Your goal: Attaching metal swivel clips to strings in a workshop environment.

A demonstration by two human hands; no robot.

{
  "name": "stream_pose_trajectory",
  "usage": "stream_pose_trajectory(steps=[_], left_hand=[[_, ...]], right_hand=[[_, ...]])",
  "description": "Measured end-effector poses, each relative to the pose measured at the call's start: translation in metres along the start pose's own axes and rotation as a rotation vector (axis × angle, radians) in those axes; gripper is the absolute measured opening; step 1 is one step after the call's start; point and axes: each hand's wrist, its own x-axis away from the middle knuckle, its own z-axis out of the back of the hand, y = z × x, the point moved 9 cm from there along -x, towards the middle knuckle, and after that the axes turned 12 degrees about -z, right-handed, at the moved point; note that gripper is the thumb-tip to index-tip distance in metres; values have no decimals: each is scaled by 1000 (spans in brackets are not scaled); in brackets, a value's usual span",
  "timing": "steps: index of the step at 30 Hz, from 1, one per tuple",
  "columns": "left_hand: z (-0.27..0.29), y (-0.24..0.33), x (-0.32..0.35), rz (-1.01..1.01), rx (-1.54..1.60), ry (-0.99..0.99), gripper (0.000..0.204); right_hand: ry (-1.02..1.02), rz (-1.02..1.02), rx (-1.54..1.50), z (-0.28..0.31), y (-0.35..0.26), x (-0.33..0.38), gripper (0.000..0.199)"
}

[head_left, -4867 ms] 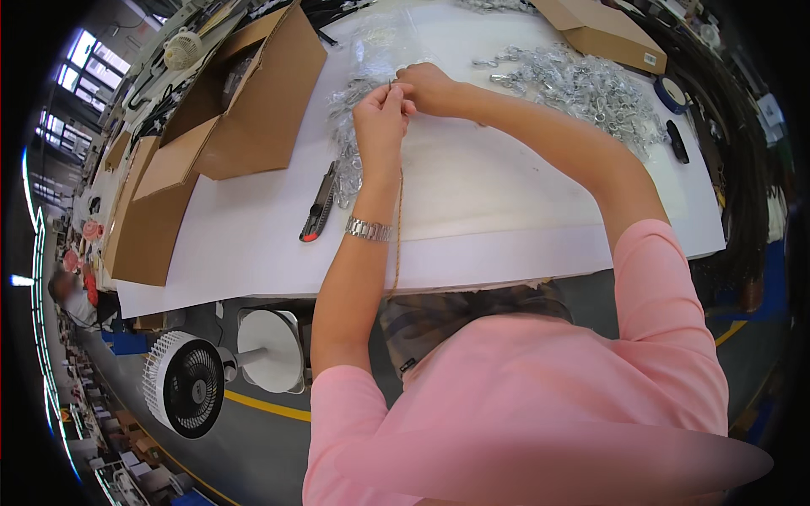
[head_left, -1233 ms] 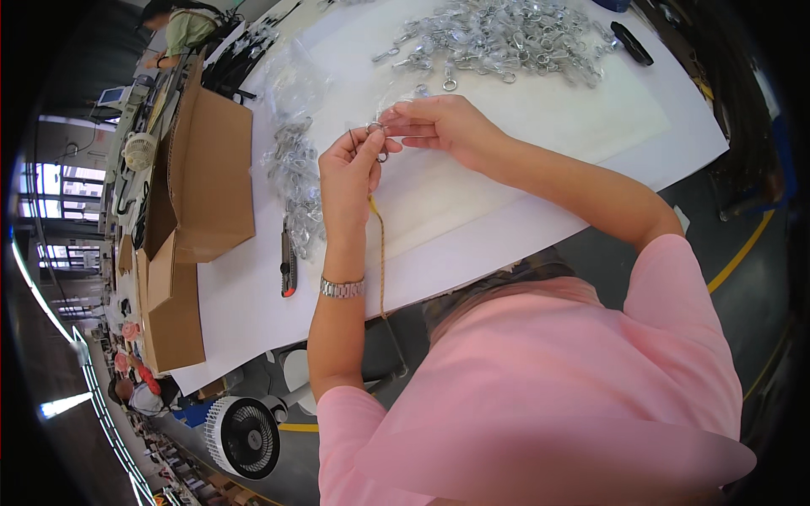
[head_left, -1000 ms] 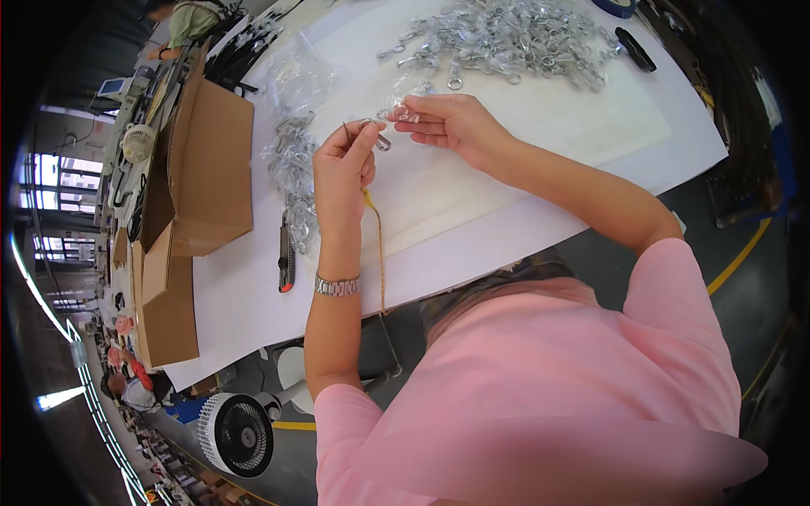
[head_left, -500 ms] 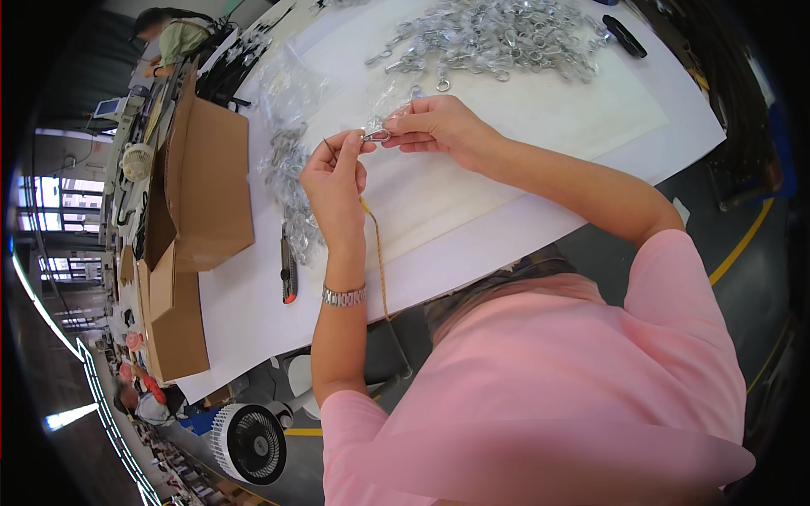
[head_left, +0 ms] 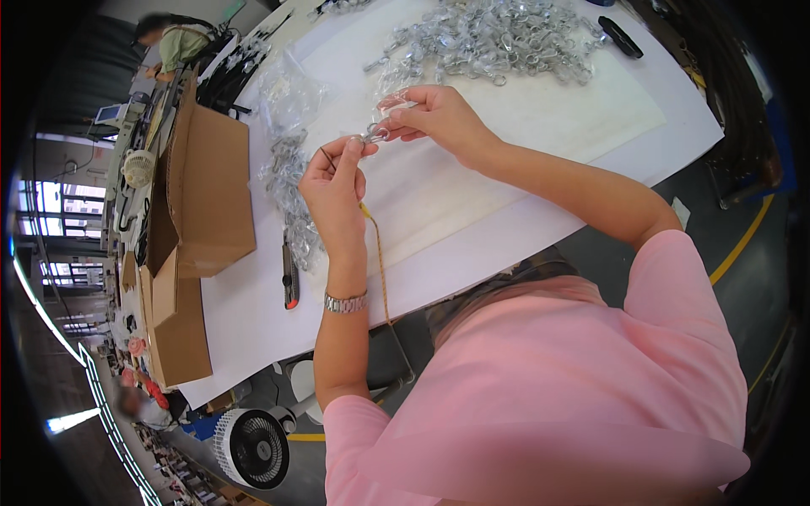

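Left hand (head_left: 333,181) pinched on cord (head_left: 378,253) end; cord trails toward 6 o'clock off surface (head_left: 472,219) edge. Right hand (head_left: 434,118) pinched on small metal clip (head_left: 374,132), at 1 o'clock from left hand, fingertips nearly touching. Clip pile (head_left: 498,38) at 12 o'clock.

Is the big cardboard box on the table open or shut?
Open. The cardboard box lies on the white table with its flaps spread outward at the left end; its contents cannot be seen.
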Motion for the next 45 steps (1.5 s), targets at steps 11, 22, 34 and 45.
stream_pose_trajectory(steps=[11,22,34,45], left_hand=[[5,-3,-1,-22,31,34,16],[-3,-5,-1,26,29,-77,15],[3,-8,-2,13,86,12,15],[-1,-2,2,-7,79,34,14]], right_hand=[[-146,140,300,-25,-18,10,28],[-31,-114,-149,1,0,-2,28],[77,-10,-85,-3,1,0,30],[111,49,-47,-6,-6,7,28]])
